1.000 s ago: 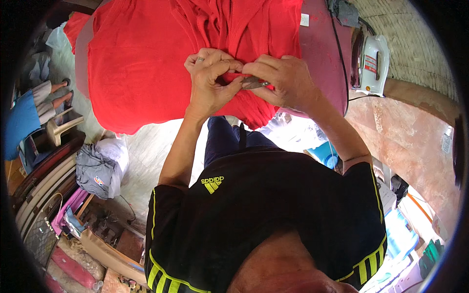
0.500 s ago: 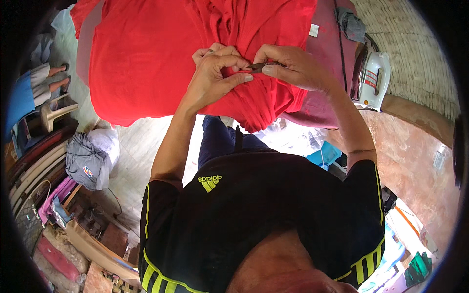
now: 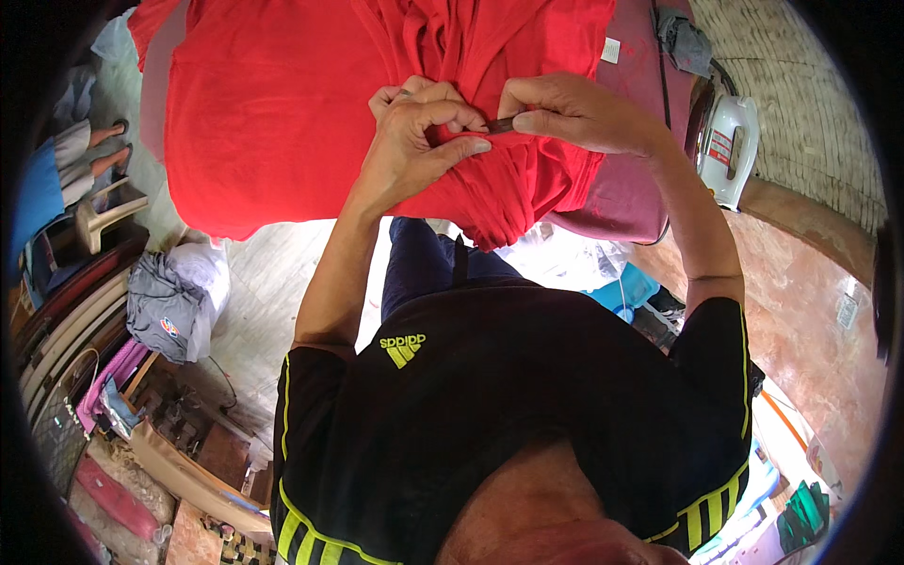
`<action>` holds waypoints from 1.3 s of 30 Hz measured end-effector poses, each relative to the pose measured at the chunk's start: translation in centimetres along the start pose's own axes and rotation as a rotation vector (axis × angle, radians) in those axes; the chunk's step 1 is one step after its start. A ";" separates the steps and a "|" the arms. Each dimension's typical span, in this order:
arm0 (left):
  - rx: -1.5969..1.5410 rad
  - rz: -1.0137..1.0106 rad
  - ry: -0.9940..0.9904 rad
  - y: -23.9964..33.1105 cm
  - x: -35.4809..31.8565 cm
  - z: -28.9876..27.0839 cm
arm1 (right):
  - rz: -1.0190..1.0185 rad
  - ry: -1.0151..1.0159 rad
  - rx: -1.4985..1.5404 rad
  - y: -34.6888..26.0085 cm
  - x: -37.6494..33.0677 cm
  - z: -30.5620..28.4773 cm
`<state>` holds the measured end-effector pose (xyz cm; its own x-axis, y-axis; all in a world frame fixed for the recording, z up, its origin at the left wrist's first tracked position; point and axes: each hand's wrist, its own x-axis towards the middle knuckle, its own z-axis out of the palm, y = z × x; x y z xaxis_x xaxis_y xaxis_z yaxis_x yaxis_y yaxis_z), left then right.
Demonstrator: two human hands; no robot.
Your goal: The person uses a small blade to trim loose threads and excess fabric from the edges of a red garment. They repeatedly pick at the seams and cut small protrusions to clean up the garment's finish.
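Note:
A red garment [image 3: 268, 118] lies spread over a padded pink board [image 3: 629, 193], gathered into folds at its middle and hanging over the near edge. My left hand [image 3: 419, 132] is closed on a fold of it, thumb and fingertips pinched together. My right hand [image 3: 579, 113] grips a small, dark, narrow tool that looks like thread snips [image 3: 500, 124]. The tool's tip points left and meets the left fingertips at the cloth. Most of its body is hidden under the right fingers.
A white iron [image 3: 727, 151] stands right of the board, with a grey cloth [image 3: 685, 42] farther back. On the left are a grey bundle [image 3: 165, 306], a beige stool [image 3: 108, 212] and another person's legs [image 3: 108, 151]. A blue plastic item [image 3: 631, 290] sits below the board.
My right hand has shifted slightly right and up, its elbow farther out, and less of the snips shows. My left hand keeps its pinch on the red cloth.

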<state>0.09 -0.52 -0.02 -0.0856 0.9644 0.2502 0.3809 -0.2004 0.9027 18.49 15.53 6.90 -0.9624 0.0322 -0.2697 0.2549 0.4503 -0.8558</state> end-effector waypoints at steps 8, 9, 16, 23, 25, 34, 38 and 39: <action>0.044 0.006 0.013 0.0 0.1 0.0 | 0.013 -0.045 -0.040 -0.4 0.5 0.0; 0.031 -0.011 0.009 0.1 0.1 0.0 | 0.007 -0.038 -0.040 -0.3 0.5 0.0; 0.077 0.025 0.029 0.0 0.0 0.1 | -0.014 -0.027 0.038 0.6 0.5 0.5; 0.126 0.075 0.032 1.0 -0.2 -0.6 | -0.045 0.313 0.207 0.7 -0.7 1.6; 0.052 0.069 0.058 0.6 -0.8 -1.2 | -0.016 0.521 0.357 0.8 -1.8 2.3; 0.654 0.222 0.254 -1.2 1.4 -1.2 | 0.082 1.227 -0.234 3.2 -4.1 11.7; 0.489 0.014 0.252 -2.0 4.6 -2.2 | 0.012 1.287 -0.236 4.6 -2.2 13.0; 0.476 -0.013 0.295 -2.0 5.1 -2.3 | 0.042 1.275 -0.233 4.2 -1.6 12.7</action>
<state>-3.27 4.37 0.23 -0.3207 0.8633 0.3896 0.7461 -0.0231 0.6655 22.27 6.04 -1.83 -0.3967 0.8141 0.4240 0.3889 0.5675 -0.7257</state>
